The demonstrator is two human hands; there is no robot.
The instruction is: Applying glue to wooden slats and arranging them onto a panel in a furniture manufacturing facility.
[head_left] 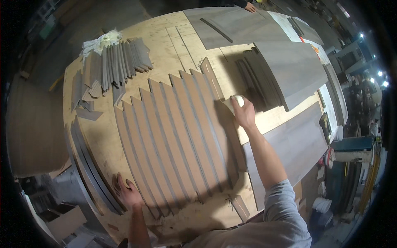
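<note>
right hand (244, 112) gripping white pad (237, 99), slats (173, 136)

A plywood workbench (178, 33) carries a fanned row of brown strips (178, 136) at centre, a grey strip pile (115, 66) at ten o'clock, and grey panels (289, 66) toward two o'clock.

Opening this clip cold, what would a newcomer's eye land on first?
First, the fan of long brown strips laid side by side across the middle of the plywood table. The right hand holds a pale bottle at their far ends, while the left hand presses the near ends. Grey panels lie far right.
</note>
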